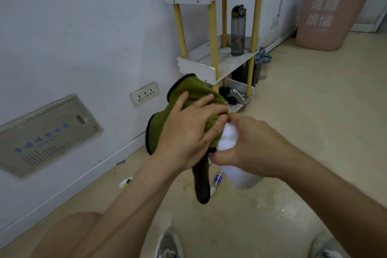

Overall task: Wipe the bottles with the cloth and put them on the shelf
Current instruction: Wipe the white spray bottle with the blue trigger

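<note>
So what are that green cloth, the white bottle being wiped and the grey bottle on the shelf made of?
The green cloth looks like fleece or microfibre: matte, fuzzy, hanging in soft folds, with dark trim. The white bottle seems smooth opaque plastic, though blur leaves that open. The grey bottle looks like tinted clear plastic: the background shows through it.

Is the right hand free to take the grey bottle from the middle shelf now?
Probably not yet: the right hand grips the white bottle under the green cloth. Nothing blocks the grey bottle itself.
</note>
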### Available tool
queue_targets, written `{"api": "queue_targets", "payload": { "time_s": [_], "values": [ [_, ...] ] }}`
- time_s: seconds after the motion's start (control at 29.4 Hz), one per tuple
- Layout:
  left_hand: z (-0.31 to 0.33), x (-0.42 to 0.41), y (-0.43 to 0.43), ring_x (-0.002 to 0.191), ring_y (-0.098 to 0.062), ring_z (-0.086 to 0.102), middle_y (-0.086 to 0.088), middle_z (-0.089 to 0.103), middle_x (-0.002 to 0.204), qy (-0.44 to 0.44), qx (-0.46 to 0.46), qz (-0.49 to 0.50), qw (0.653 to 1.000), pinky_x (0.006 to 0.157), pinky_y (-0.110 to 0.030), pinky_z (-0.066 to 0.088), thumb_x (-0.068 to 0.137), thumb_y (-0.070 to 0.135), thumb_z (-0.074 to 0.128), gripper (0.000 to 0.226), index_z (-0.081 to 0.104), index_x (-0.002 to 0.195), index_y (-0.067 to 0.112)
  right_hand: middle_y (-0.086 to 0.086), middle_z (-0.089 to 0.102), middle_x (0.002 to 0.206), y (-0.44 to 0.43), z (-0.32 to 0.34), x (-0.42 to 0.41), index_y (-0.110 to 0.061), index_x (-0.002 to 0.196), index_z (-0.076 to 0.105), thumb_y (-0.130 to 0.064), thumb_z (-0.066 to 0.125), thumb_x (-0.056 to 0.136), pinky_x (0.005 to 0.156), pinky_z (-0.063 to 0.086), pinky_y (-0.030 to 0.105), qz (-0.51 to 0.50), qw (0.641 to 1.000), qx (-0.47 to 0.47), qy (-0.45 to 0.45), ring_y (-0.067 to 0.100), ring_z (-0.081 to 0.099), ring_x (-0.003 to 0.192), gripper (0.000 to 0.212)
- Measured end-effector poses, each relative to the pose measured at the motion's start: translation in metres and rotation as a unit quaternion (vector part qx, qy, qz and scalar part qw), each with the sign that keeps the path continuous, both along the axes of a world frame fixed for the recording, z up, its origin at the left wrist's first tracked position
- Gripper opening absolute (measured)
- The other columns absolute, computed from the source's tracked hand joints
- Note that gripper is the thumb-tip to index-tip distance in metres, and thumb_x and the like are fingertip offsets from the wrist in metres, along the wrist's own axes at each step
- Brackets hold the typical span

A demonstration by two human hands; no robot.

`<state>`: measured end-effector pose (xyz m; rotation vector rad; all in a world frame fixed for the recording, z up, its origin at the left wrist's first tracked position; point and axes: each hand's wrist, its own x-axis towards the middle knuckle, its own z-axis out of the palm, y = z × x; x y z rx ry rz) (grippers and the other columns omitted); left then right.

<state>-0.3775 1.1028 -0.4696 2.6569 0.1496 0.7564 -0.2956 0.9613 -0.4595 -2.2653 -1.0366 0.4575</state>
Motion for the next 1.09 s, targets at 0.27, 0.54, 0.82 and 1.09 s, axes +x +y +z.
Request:
{"api": "queue_targets", "payload": {
  "time_s": [0.27,0.54,0.82,1.09],
  "values": [
    [-0.010,-0.001,-0.032,0.133,0.010,0.038,0.022,0.055,0.133,-0.041,-0.167,-0.061,0.983,0.117,-0.036,0.029,0.098,0.042,0.039,0.039,0.061,0.128,0.033,-0.007,0.052,0.091,-0.001,0.004,0.008,-0.020,0.115,0.049,-0.047,0.072,0.072,0.071,0.036,0.029,-0.053,0.990,0.019,-0.126,0.026,0.059,0.094,0.055],
    [-0.012,0.002,-0.039,0.132,0.004,0.039,0.007,0.057,0.138,0.012,-0.106,0.002,0.994,0.113,-0.030,0.032,0.099,0.040,0.038,0.043,0.058,0.134,0.026,-0.007,0.050,0.084,0.001,-0.007,0.006,-0.013,0.120,0.040,-0.042,0.070,0.075,0.078,0.043,0.035,-0.047,0.989,-0.001,-0.139,0.027,0.062,0.092,0.062],
    [-0.015,0.018,-0.019,0.126,-0.004,0.051,0.008,0.061,0.133,-0.091,-0.137,0.053,0.985,0.106,-0.039,0.041,0.100,0.036,0.039,0.042,0.057,0.135,0.023,-0.004,0.054,0.093,0.002,-0.009,-0.005,-0.018,0.152,0.012,-0.046,0.079,0.067,0.083,0.050,0.040,-0.036,0.995,0.026,-0.085,0.022,0.055,0.087,0.112],
    [0.003,0.008,-0.041,0.094,-0.015,0.072,-0.001,0.076,0.103,-0.172,-0.686,0.058,0.705,0.075,-0.030,0.060,0.101,0.032,0.047,0.029,0.070,0.114,0.018,0.005,0.063,0.113,0.004,-0.010,0.012,-0.052,0.099,0.049,-0.050,0.077,0.052,0.086,0.057,0.050,-0.137,0.900,0.282,0.301,0.030,0.067,0.095,0.054]
  ]
}}
